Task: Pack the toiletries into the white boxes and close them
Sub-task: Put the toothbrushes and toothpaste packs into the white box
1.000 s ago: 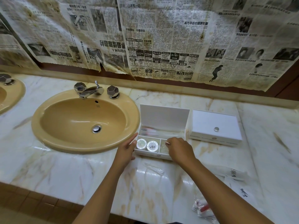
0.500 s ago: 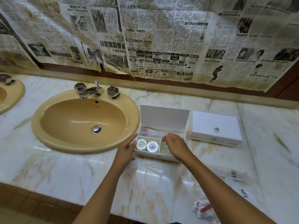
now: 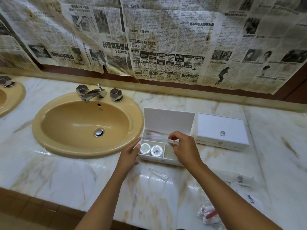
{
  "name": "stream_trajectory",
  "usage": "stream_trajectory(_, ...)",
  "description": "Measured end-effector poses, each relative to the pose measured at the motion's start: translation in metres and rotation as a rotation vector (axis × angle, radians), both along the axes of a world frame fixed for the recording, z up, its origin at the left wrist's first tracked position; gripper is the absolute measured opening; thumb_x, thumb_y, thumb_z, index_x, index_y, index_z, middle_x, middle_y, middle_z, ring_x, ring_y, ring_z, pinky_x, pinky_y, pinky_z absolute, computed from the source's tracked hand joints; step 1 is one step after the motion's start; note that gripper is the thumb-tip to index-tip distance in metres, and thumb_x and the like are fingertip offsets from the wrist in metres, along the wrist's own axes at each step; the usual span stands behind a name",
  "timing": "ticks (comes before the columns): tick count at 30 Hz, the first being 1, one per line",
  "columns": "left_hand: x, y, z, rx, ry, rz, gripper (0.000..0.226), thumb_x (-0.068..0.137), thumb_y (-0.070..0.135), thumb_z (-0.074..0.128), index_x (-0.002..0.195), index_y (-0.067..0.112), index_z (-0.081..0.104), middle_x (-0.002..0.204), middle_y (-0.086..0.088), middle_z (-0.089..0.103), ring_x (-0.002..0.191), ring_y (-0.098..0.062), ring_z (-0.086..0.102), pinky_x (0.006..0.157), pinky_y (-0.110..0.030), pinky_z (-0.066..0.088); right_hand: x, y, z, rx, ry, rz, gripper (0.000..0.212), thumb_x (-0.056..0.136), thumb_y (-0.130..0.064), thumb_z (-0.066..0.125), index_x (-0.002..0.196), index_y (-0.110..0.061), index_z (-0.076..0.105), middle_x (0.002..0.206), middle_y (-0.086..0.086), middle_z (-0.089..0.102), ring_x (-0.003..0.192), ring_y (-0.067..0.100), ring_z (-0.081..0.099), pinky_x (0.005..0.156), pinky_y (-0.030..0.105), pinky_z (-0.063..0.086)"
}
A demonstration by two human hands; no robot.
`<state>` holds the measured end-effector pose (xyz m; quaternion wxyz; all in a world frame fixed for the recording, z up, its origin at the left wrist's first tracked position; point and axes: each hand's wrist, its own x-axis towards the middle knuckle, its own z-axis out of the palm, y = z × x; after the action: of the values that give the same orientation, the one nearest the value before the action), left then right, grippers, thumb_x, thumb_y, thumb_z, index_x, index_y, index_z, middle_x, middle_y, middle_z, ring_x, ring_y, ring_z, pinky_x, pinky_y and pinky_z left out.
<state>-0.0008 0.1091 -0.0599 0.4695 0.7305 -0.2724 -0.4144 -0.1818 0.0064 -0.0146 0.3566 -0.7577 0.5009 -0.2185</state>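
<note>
An open white box (image 3: pixel 168 121) stands on the marble counter with its lid upright. Two round foil-topped items (image 3: pixel 151 149) sit in its front left compartment, and a clear wrapped item lies along the back compartment. My left hand (image 3: pixel 129 154) rests against the box's left front corner, fingers spread. My right hand (image 3: pixel 185 147) hovers over the box's right side, its fingertips pinching a small clear packet (image 3: pixel 173 142). A second white box (image 3: pixel 221 128), closed, with a small round knob, stands to the right.
A tan oval sink (image 3: pixel 88 125) with chrome taps lies left of the boxes. A clear wrapped item (image 3: pixel 158 174) lies in front of the open box. Printed plastic sachets (image 3: pixel 242 181) and a red-and-white packet (image 3: pixel 210 214) lie at the near right. Newspaper covers the wall.
My right hand has lifted from the front right compartment and moved up and back over the box, now pinching a clear packet. My left hand has stayed at the box's corner.
</note>
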Motion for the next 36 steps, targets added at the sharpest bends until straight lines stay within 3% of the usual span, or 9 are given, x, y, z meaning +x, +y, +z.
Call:
stream_trajectory(7,0.001,-0.001,-0.001,0.004,-0.026,0.009,0.03,0.099,0.028,0.05,0.117,0.05,0.057,0.071,0.004,0.04,0.071,-0.011,0.042,0.075,-0.038,0.055,0.001,0.002,-0.011,-0.111,0.177,0.133,0.031,0.076,0.005,0.057,0.09,-0.018,0.072,0.091,-0.001,0.071,0.089,0.017,0.06,0.073,0.026,0.046)
stream_trajectory(9,0.001,0.0,-0.001,-0.004,-0.029,0.005,0.029,0.099,0.028,0.05,0.116,0.051,0.056,0.072,0.004,0.04,0.072,-0.011,0.043,0.074,-0.037,0.055,0.001,0.002,-0.015,-0.027,0.294,0.185,0.027,0.076,0.001,0.056,0.075,-0.021,0.071,0.079,0.002,0.068,0.078,0.023,0.059,0.067,0.03,0.046)
stream_trajectory(12,0.0,0.0,-0.001,-0.018,-0.036,-0.004,0.029,0.099,0.029,0.049,0.12,0.049,0.056,0.074,0.003,0.043,0.075,-0.01,0.045,0.074,-0.037,0.056,0.0,0.004,-0.018,0.095,0.412,0.237,0.036,0.073,0.003,0.048,0.048,-0.02,0.038,0.057,-0.001,0.039,0.063,0.023,0.037,0.05,0.027,0.028)
stream_trajectory(16,0.0,0.0,-0.001,-0.037,-0.044,-0.008,0.03,0.1,0.029,0.049,0.12,0.05,0.054,0.085,0.003,0.05,0.081,-0.01,0.049,0.069,-0.031,0.056,-0.002,0.005,-0.013,0.053,0.387,0.24,0.036,0.073,0.004,0.041,0.052,-0.019,0.024,0.056,-0.003,0.025,0.063,0.021,0.028,0.047,0.027,0.016)
stream_trajectory(21,0.0,-0.001,-0.001,-0.037,-0.075,-0.019,0.035,0.1,0.028,0.048,0.133,0.037,0.054,0.129,-0.018,0.052,0.087,-0.008,0.048,0.067,-0.029,0.054,-0.002,0.005,-0.013,0.04,0.434,0.227,0.035,0.08,0.0,0.04,0.055,-0.02,0.028,0.062,-0.003,0.033,0.066,0.023,0.034,0.047,0.025,0.018)
stream_trajectory(24,-0.001,0.0,0.0,-0.052,-0.063,-0.018,0.033,0.1,0.027,0.048,0.128,0.044,0.054,0.114,-0.009,0.06,0.091,-0.01,0.049,0.068,-0.031,0.056,-0.001,0.007,-0.013,0.041,0.383,0.205,0.036,0.088,-0.005,0.042,0.056,-0.02,0.032,0.059,-0.003,0.034,0.067,0.024,0.036,0.05,0.028,0.024)
stream_trajectory(29,-0.001,0.0,-0.001,-0.05,-0.045,-0.013,0.03,0.1,0.028,0.048,0.12,0.049,0.053,0.085,0.015,0.052,0.086,-0.008,0.05,0.071,-0.031,0.056,0.0,0.006,-0.006,-0.011,0.229,0.112,0.015,0.096,-0.025,0.048,0.103,-0.027,0.061,0.098,0.002,0.062,0.089,0.026,0.057,0.071,0.03,0.043)
stream_trajectory(31,-0.001,0.0,-0.002,-0.05,-0.047,-0.009,0.031,0.1,0.029,0.048,0.123,0.048,0.053,0.09,0.015,0.054,0.088,-0.006,0.052,0.072,-0.031,0.056,0.001,0.006,-0.002,0.047,0.274,0.14,0.036,0.095,-0.042,0.049,0.126,-0.024,0.051,0.125,-0.002,0.055,0.112,0.023,0.055,0.088,0.032,0.044)
stream_trajectory(36,0.0,0.0,-0.003,-0.039,-0.052,-0.005,0.031,0.099,0.029,0.049,0.12,0.051,0.054,0.074,0.011,0.048,0.075,-0.007,0.048,0.072,-0.035,0.056,0.001,0.01,0.001,0.091,0.312,0.166,0.039,0.099,-0.03,0.032,0.133,-0.017,0.048,0.127,0.008,0.047,0.114,0.027,0.051,0.094,0.035,0.042)
